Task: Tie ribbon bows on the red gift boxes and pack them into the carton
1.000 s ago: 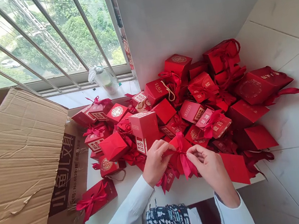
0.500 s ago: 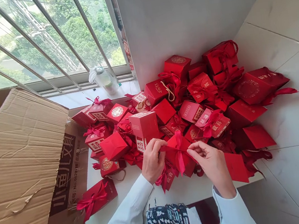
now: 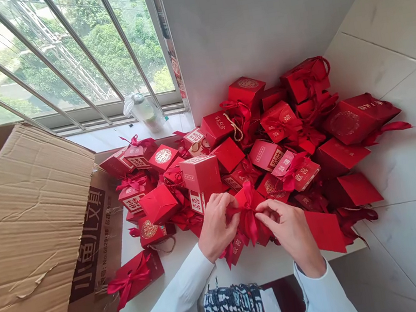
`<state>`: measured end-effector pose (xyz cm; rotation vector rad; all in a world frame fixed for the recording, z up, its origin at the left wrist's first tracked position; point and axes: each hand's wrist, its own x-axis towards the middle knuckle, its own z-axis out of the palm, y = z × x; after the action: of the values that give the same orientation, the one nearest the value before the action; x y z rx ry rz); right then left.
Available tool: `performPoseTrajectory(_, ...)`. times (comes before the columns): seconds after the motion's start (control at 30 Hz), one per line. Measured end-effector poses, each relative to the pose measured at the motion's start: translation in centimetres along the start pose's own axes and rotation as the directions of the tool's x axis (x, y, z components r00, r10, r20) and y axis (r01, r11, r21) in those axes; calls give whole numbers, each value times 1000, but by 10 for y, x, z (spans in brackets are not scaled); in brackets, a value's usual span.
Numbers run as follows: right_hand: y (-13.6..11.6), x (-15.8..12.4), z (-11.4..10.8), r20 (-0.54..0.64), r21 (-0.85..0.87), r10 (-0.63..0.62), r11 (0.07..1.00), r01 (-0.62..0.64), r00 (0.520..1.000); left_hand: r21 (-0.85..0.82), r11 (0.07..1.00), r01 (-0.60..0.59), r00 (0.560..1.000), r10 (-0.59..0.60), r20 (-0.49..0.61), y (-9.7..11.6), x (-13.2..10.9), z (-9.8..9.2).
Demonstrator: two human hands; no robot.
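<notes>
White table has its front edge at lower centre. Left hand and right hand, turned inward, each pinch the red ribbon of one red box at centre; other boxes crowd close above, leaving narrow room below.

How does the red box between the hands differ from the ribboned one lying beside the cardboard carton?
The worked-on box has its ribbon pinched by the left hand and right hand; neither hand touches the carton-side box. The worked-on box sits among other boxes; the carton-side box lies next to the cardboard carton. Both are red and carry a red ribbon.
</notes>
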<state>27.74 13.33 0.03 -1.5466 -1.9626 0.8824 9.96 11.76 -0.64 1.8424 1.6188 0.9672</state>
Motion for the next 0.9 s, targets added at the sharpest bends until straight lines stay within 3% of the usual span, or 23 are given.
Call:
performPoseTrajectory(0.1, 1, 0, 4, -104, -178, -123, 979, 103, 987, 28, 1000, 13, 999, -12, -35, -3, 0, 1)
performPoseTrajectory(0.2, 6, -2, 9, -163, -341, -307, 909, 239, 937, 137, 989, -45, 999, 47, -10, -5, -1, 1)
performPoseTrajectory(0.27, 10, -3, 11, -205, -367, -363, 889, 273, 909, 222, 971, -92, 996, 89, 20, -5, -2, 0)
performPoseTrajectory(0.4, 13, -5, 10, -254, -213, -326, 937, 276, 911, 314, 948, -49, 999, 50, 6, -2, -4, -2)
performPoseTrajectory(0.57, 13, -3, 2, -285, -68, -210, 978, 199, 935, 306, 952, -26, 999, 33, -17, -2, -6, -5)
performPoseTrajectory(0.77, 21, -6, -2, -236, -41, -220, 975, 217, 947, 62, 993, 96, 989, -88, -121, -8, -9, 1)
performPoseTrajectory(0.9, 23, -7, -8, -205, -21, -251, 967, 252, 946, -84, 988, 128, 986, -135, -96, -8, -10, 2)
